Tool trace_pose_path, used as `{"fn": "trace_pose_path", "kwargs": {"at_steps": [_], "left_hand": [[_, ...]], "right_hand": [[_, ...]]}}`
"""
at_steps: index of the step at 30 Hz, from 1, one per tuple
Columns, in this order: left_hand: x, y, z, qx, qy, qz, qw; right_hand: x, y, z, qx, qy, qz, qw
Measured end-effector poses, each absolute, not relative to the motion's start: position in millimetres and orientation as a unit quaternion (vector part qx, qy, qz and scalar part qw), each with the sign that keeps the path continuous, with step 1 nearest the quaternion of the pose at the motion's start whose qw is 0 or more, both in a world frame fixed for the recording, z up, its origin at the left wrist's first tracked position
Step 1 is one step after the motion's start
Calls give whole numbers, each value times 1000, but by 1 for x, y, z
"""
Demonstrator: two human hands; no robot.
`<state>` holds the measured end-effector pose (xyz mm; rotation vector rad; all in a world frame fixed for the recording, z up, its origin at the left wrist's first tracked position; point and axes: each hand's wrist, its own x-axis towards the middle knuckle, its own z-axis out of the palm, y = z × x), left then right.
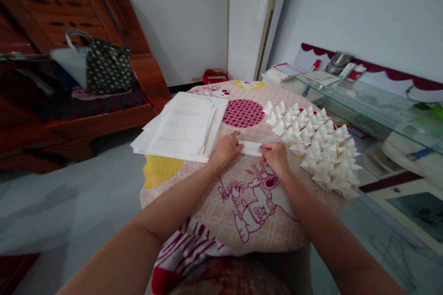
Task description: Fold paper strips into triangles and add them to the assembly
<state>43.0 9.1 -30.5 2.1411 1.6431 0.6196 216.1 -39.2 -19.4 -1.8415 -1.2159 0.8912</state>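
A small folded strip of white paper (249,148) lies on the pink cartoon-print cloth (242,203) that covers a small table. My left hand (226,147) presses its left end with curled fingers. My right hand (275,154) pinches its right end. Left of my hands lies a stack of white paper sheets (182,126). To the right sits a cluster of several folded white paper triangles (313,140), touching each other in rows.
A glass shelf (374,101) with books and small items runs along the right. A wooden bench (69,78) with a dotted bag (100,62) stands at the left. A tall white air conditioner (247,18) is at the back wall. Grey floor lies to the left.
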Motion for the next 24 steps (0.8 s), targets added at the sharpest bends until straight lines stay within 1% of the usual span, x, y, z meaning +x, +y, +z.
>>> {"fn": "trace_pose_path", "kwargs": {"at_steps": [11, 15, 17, 19, 21, 24], "left_hand": [[43, 9, -30, 766, 577, 217, 181], [42, 13, -36, 795, 526, 261, 154], [42, 17, -40, 819, 471, 286, 163], [43, 21, -43, 847, 404, 289, 187], [43, 24, -46, 868, 358, 281, 198], [41, 23, -47, 881, 346, 266, 183]], "right_hand": [[213, -37, -16, -727, -461, 355, 366], [213, -36, -16, -729, -468, 348, 359], [214, -35, -19, -733, -477, 340, 346], [216, -33, -22, -736, -504, 316, 324], [218, -32, -25, -732, -552, 262, 303], [223, -31, -29, -717, -621, 167, 268]]}}
